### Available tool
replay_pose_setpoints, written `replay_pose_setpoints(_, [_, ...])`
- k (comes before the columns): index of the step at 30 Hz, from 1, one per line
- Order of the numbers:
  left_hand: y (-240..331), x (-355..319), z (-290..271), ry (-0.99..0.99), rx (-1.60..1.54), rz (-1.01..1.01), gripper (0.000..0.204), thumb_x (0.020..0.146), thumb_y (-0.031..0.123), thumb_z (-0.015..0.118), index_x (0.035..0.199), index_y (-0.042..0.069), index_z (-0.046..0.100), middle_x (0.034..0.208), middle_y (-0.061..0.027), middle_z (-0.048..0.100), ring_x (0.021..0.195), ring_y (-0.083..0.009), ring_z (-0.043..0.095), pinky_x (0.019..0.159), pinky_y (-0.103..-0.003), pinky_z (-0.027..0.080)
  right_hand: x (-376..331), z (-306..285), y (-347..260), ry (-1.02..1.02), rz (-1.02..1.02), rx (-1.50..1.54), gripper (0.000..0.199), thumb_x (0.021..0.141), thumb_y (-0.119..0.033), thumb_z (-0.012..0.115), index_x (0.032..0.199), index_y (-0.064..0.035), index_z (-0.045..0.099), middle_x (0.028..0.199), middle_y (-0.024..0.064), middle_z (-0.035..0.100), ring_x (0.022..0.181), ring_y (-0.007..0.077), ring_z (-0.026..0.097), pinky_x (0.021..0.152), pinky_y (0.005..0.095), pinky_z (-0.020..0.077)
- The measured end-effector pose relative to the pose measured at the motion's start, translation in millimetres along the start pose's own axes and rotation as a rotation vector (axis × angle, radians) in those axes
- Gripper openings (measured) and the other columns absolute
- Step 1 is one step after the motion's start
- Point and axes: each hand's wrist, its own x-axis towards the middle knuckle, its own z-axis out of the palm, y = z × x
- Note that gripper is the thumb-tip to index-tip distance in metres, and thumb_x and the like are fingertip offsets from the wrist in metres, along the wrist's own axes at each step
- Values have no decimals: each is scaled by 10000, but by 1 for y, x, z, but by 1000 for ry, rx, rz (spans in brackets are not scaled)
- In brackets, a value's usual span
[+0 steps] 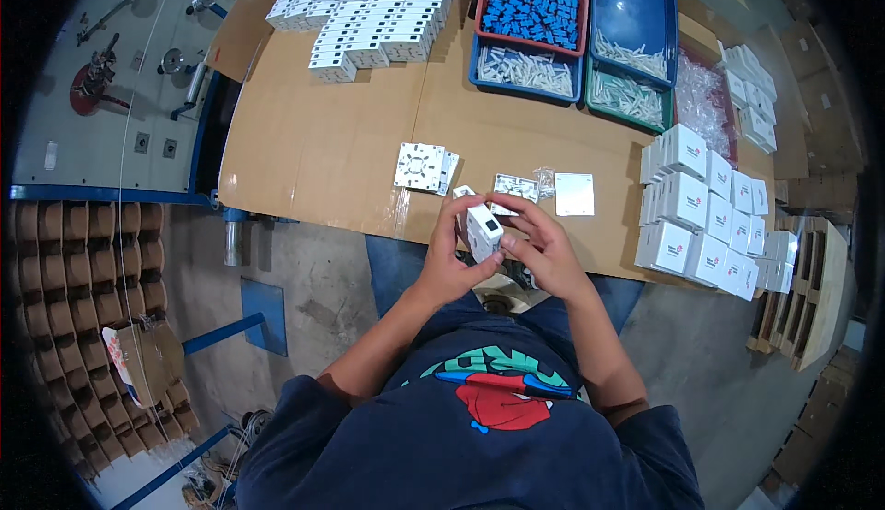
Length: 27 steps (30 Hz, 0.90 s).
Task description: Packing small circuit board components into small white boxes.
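Both hands, left hand (449,256) and right hand (544,252), grip one small white box (483,231) (flap looks half-closed); finished boxes (701,215) stacked right, flat plates (424,167) waiting.

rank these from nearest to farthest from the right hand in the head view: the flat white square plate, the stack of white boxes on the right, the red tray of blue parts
1. The flat white square plate, on the cardboard table just beyond the right hand.
2. The stack of white boxes, off to the right by the table edge.
3. The red tray of blue parts, at the far end of the table.
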Motion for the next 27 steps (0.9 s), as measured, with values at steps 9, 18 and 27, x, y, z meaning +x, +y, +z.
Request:
replay_pose_setpoints(9, [1,6,-6,-60,315,251,844,678,112,835,1408,73,412,1406,-191,472,1299,-310,478,1102,-424,367,0,-3,7,-84,23,39,619,927,-99,646,1477,-20,372,1480,144,443,1358,246,449,1113,382,377])
replay_pose_setpoints(18, [-4,1,-6,-78,122,103,1061,623,150,869,1500,4,290,1471,-204,428,1380,-314,424,1165,-429,326,-3,-8,8,-176,-33,104,696,912,-69,668,1517,-51,324,1541,141,370,1421,265,385,1128,398,372])
replay_pose_setpoints(27, [11,9,-15,-339,511,382,989,627,249,897,1464,76,398,1415,-192,473,1377,-368,397,1177,-504,260,-4,-18,12,-4,211,71,500,970,-201,636,1425,-56,488,1236,56,580,1025,102,563,906,295,489])
